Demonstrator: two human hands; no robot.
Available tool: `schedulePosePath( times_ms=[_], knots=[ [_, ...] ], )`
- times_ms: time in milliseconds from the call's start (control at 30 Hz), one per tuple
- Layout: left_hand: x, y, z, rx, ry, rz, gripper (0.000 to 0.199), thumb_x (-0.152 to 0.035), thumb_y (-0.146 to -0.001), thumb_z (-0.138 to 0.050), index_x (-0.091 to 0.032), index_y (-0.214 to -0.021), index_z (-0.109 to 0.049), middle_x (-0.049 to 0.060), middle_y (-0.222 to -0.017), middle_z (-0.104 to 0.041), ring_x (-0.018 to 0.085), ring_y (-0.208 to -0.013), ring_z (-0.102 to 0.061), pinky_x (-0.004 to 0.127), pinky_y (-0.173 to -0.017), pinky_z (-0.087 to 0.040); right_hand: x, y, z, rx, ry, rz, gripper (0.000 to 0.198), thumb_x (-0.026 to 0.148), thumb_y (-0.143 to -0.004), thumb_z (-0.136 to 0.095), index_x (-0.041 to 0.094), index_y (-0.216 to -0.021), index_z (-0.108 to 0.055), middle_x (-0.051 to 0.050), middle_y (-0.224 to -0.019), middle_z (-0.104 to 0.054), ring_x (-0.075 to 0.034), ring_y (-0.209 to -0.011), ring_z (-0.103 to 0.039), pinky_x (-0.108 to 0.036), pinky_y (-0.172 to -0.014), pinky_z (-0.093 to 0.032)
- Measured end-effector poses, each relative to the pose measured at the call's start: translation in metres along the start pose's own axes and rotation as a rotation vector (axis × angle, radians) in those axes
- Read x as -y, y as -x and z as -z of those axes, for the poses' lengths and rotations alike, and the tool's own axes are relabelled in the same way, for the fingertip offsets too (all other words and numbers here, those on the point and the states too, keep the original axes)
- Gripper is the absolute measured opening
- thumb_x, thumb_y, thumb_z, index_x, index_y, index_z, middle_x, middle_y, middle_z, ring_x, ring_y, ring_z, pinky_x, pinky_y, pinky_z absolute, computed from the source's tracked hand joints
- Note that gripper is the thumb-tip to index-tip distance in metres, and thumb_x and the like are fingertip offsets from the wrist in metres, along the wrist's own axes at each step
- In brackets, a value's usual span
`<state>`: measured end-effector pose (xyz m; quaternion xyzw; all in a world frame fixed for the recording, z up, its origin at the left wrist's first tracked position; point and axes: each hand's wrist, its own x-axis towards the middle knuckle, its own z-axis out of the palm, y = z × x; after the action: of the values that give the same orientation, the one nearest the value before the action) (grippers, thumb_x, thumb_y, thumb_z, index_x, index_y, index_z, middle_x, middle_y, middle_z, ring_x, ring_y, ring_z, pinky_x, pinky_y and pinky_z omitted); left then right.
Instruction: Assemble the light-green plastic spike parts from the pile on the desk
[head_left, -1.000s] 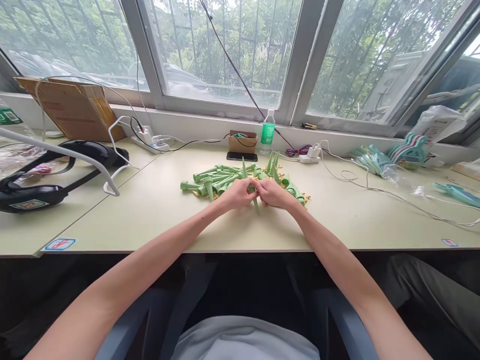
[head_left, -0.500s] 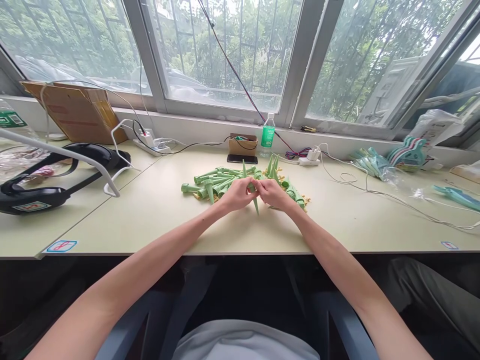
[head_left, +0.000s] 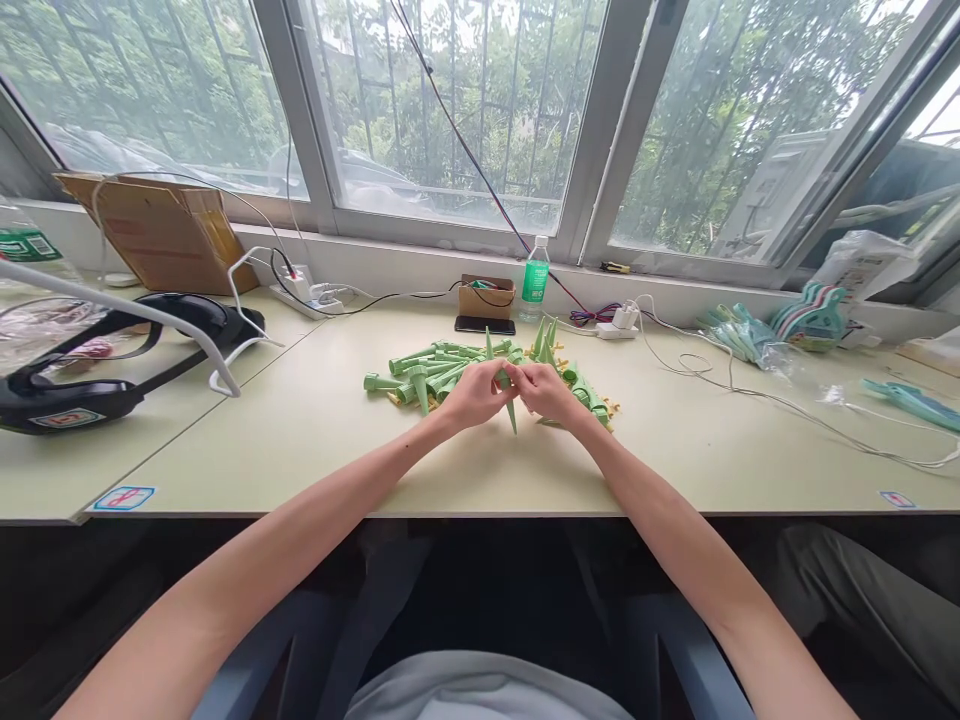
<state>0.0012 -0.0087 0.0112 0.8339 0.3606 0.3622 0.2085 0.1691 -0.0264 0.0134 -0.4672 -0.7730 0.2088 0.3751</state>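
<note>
My left hand (head_left: pixel 478 394) is closed around a green plastic watering spike (head_left: pixel 512 416), its pointed end sticking down below the fingers. My right hand (head_left: pixel 546 390) meets the left one at the fingertips, pinched at the spike's wider part. The fingers hide whatever small part lies between them. To the left and behind lies a heap of green spikes (head_left: pixel 420 382) with capped ends. More green spikes (head_left: pixel 585 388) lie beside and behind my right hand, among small yellow pieces (head_left: pixel 614 408).
Behind the heap are a black phone (head_left: pixel 484 325), a small cardboard box (head_left: pixel 480 298) and a green-labelled bottle (head_left: pixel 535 278). A black headset (head_left: pixel 82 385) sits at left. Cables and a white power strip (head_left: pixel 616 328) run along the back; teal hangers (head_left: pixel 817 318) lie at right.
The view has tilted slightly upward, so the scene sits a little lower. Both hands stay together on the spike with almost no visible movement.
</note>
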Motion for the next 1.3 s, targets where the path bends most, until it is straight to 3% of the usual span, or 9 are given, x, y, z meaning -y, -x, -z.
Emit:
schedulePosePath(
  times_ms=[667, 867, 1300],
  knots=[
    [0.004, -0.001, -0.002, -0.029, -0.029, -0.041, 0.019, -0.033, -0.084, -0.064, -0.02, -0.074, -0.054, -0.002, -0.066, -0.062, 0.013, -0.059, -0.056, 0.026, -0.061, -0.043, -0.001, -0.001, -0.002, 0.019, 0.01, -0.011, 0.068, 0.077, -0.095, -0.031, 0.02, -0.062, -0.047, 0.001, -0.051, -0.039, -0.013, -0.056, -0.042, -0.026, -0.055, -0.033],
    [0.01, 0.0, -0.005, 0.021, -0.033, -0.022, 0.018, -0.035, -0.084, -0.063, -0.019, -0.077, -0.057, -0.002, -0.067, -0.063, 0.012, -0.058, -0.057, 0.026, -0.059, -0.042, -0.005, -0.002, -0.003, 0.099, -0.016, -0.057, 0.067, 0.077, -0.094, -0.031, 0.02, -0.062, -0.044, 0.001, -0.051, -0.042, -0.012, -0.051, -0.043, -0.026, -0.053, -0.036],
    [0.012, 0.0, -0.006, 0.059, -0.017, 0.019, 0.012, -0.03, -0.081, -0.064, -0.02, -0.078, -0.058, -0.002, -0.064, -0.065, 0.014, -0.057, -0.059, 0.026, -0.057, -0.044, -0.012, -0.002, -0.005, 0.143, 0.025, -0.064, 0.067, 0.073, -0.099, -0.029, 0.02, -0.064, -0.048, 0.002, -0.047, -0.046, -0.013, -0.045, -0.049, -0.027, -0.055, -0.042]
  ],
)
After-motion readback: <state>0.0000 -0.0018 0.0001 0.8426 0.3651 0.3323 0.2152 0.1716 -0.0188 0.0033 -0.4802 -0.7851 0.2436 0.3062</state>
